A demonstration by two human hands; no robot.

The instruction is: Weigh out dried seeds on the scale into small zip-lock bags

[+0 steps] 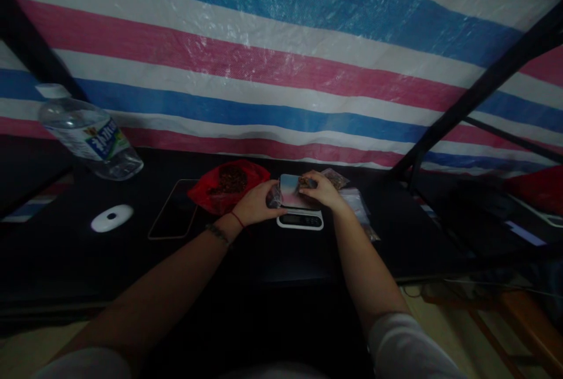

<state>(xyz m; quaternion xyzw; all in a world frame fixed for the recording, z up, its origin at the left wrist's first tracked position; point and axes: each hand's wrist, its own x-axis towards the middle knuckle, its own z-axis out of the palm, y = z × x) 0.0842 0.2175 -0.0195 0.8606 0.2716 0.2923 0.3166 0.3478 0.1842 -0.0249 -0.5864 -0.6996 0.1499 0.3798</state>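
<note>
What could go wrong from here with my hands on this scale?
The left hand and right hand both rest at the scale; their weight may skew the reading. Brown bits could spill past the small clear bag onto the dark table and go unseen. The open red bag by the left wrist could get knocked.

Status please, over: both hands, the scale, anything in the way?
Left hand holds small clear bag at scale edge. Right hand touches brown bits above it. Red bag left, clear packets right; nothing blocks.
</note>
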